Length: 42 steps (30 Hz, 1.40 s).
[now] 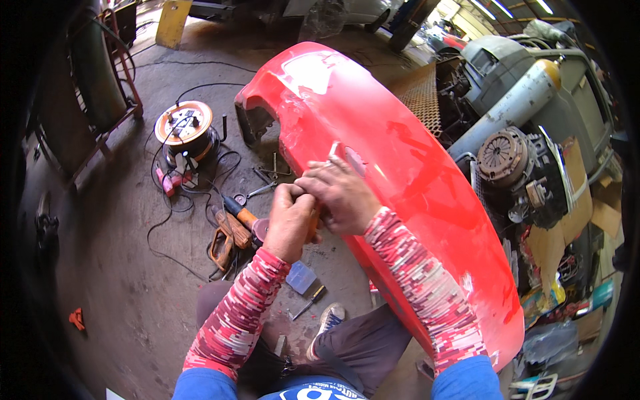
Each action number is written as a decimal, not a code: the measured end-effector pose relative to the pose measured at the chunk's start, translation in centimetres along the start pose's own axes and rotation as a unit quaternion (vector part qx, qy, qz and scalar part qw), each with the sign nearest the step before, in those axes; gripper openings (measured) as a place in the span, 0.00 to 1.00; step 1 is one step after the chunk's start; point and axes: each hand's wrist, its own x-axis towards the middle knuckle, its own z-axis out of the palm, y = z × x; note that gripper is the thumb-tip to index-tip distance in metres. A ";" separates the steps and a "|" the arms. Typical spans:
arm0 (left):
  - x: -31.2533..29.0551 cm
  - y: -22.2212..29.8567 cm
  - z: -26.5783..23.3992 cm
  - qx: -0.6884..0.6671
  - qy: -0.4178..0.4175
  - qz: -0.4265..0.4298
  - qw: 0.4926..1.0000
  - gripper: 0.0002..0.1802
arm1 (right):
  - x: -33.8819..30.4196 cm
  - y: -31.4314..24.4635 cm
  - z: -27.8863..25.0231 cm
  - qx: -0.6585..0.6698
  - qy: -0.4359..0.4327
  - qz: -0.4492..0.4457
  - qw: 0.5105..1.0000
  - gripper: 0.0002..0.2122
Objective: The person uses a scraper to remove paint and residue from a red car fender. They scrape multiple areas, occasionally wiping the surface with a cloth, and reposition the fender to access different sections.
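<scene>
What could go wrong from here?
The left hand and right hand are close together at the red bumper; a slip might scrape them or scratch its surface. The screwdriver near the shoe could roll underfoot. Loose cords around the reel might trip someone.

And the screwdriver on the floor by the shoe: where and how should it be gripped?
Take the screwdriver by its handle, probably from above: it lies flat and uncovered, its thick handle towards the bumper, its thin shaft pointing away.
</scene>
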 end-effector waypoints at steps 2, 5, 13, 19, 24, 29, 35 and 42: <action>0.2 0.1 -0.3 0.010 0.006 0.041 0.999 0.11 | 0.8 -0.4 0.9 -0.010 0.005 -0.015 1.000 0.23; -0.1 0.6 -0.8 0.028 -0.017 0.047 0.998 0.10 | 1.7 -0.4 1.7 -0.021 0.009 0.016 1.000 0.16; -1.8 2.5 -0.8 0.053 -0.037 0.149 0.987 0.10 | 2.1 -0.3 1.7 -0.012 0.142 0.010 0.990 0.10; -2.0 2.7 -1.2 0.046 -0.041 0.196 0.979 0.09 | 2.6 -0.5 1.6 -0.012 0.152 0.010 0.988 0.10; -2.0 2.7 -1.1 0.059 -0.030 0.213 0.975 0.08 | 2.5 -0.3 1.8 -0.019 0.159 0.005 0.987 0.10; -1.4 1.5 -0.9 0.089 -0.040 0.232 0.968 0.10 | 2.3 0.4 1.6 -0.015 0.151 0.001 0.988 0.10; -0.7 1.6 -1.5 0.210 0.076 0.334 0.916 0.15 | 2.7 0.4 2.5 0.005 0.202 0.011 0.979 0.09; -7.3 7.3 -4.2 -0.075 0.363 0.602 0.707 0.26 | 3.1 0.3 3.9 -0.002 0.266 0.032 0.963 0.09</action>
